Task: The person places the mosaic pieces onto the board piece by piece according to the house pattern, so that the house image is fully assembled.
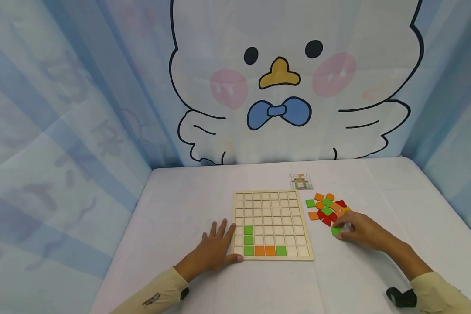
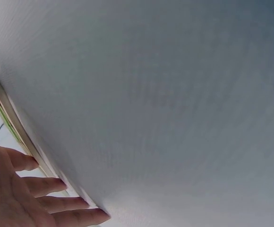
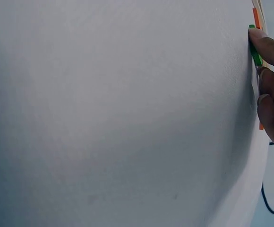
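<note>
A wooden grid board point(image 1: 274, 213) lies on the white table, with several green and orange square tiles in its lower left cells. My left hand point(image 1: 213, 249) rests at the board's left edge with fingers spread; the left wrist view shows those fingers point(image 2: 56, 205) stretched along the edge. To the right of the board, my right hand point(image 1: 361, 229) pinches a green square tile point(image 1: 336, 231) between thumb and fingers. In the right wrist view that green tile point(image 3: 255, 52) shows between the thumb and a fingertip, close to the tabletop.
A loose pile of red, orange and green tiles point(image 1: 327, 211) lies right of the board, beside my right hand. Behind the board's far right corner lies a small pattern card point(image 1: 301, 181). A curtain with a cartoon bird point(image 1: 278, 131) hangs behind the table.
</note>
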A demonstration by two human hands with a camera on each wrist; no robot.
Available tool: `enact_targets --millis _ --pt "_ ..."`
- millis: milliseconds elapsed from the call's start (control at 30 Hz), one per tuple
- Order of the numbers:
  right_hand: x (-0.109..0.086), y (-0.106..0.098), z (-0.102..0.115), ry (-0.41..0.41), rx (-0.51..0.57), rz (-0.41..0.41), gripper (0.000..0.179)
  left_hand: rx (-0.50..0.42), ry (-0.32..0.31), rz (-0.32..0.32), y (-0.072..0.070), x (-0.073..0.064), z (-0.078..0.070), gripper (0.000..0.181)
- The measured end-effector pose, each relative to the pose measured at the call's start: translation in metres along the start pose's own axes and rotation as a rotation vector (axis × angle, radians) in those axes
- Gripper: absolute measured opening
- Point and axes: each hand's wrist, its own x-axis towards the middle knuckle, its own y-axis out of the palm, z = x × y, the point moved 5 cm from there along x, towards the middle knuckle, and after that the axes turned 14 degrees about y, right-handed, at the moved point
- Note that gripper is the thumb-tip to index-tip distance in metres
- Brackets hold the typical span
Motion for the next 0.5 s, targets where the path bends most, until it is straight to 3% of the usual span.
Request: enact_targets --millis 300,500 --pt "-0.0021 -0.0035 0.0045 -0.005 0.008 -0.038 0.022 0.004 0.006 -0.005 -0.0005 0.0 0.0006 0.1" --pt "-0.0032 -0.0036 0.0064 -0.004 0.026 -0.007 0.021 0.004 0.005 -0.004 -0.0008 -0.0001 0.0003 0.1"
